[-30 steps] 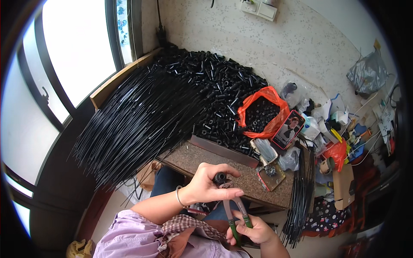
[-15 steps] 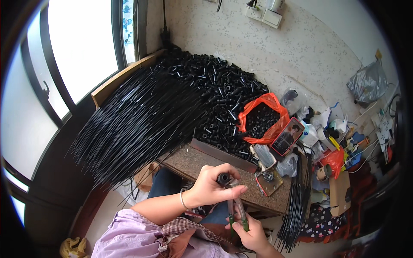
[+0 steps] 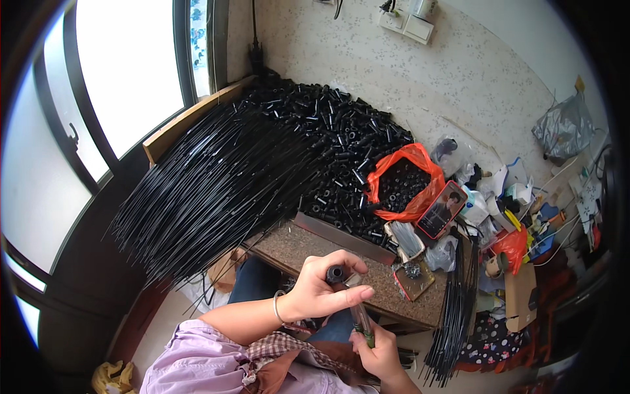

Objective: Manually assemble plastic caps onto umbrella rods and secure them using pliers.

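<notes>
In my left hand (image 3: 320, 289), between curled fingers and thumb, is a short black plastic tube (image 3: 335, 273) with its round open end facing up. My right hand (image 3: 380, 358) grips the green handles of a pair of pliers (image 3: 360, 319), which are close together. The jaws of the pliers reach up to the tube behind my left thumb, where their tips are hidden; whether they pinch anything there, I cannot tell. Both hands are above my lap, just in front of the table's near edge.
On the speckled table (image 3: 279, 246) lie a heap of black tubes (image 3: 335, 125) and long thin black rods (image 3: 210, 184). An orange bag (image 3: 430, 161) of small black parts, a propped phone (image 3: 443, 210) and a small tray (image 3: 420, 285) with metal bits stand to the right. More rods (image 3: 453, 315) hang over the right edge.
The plier handles, spread apart before, are now squeezed together. My right hand has closed and shifted slightly left. My left hand still holds the tube in nearly the same place.
</notes>
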Tool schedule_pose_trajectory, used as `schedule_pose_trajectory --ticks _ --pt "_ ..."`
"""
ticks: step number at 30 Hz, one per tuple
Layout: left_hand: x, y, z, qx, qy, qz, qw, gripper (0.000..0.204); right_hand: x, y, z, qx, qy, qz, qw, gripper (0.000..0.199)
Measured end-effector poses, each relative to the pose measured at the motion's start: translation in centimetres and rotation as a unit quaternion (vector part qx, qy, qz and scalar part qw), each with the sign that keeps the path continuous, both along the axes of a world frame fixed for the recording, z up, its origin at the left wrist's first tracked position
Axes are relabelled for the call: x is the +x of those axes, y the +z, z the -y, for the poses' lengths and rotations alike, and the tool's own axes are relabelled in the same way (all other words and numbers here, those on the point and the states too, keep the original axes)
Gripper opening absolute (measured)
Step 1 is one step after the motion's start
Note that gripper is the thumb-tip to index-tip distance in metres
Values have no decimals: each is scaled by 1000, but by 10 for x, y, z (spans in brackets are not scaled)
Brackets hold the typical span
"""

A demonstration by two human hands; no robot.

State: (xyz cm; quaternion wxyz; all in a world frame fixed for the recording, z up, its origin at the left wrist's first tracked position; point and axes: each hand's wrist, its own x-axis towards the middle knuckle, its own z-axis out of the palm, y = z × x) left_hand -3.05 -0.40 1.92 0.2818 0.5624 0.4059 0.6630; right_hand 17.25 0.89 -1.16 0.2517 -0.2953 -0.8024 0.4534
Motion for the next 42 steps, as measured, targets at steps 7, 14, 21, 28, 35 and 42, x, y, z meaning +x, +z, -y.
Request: schedule_pose_trajectory --ticks 7,14,21,28,35,42 --pt "3 -1 1 -21 -19 2 1000 19 29 -69 -78 198 -181 243 932 37" --pt "-4 -5 13 -64 -14 -2 998 19 30 -108 -89 262 -225 355 869 42" --pt "-22 44 16 -1 -125 97 987 22 29 -106 -83 352 -222 269 869 61" --pt "-39 71 8 210 -260 314 889 56 7 -64 -16 36 62 -53 996 66" --pt "-42 13 6 -125 -73 43 989 75 101 5 -81 58 -417 -16 907 38" --pt "-54 -77 24 -161 84 -325 928 18 252 -70 -178 212 -564 419 680 43"
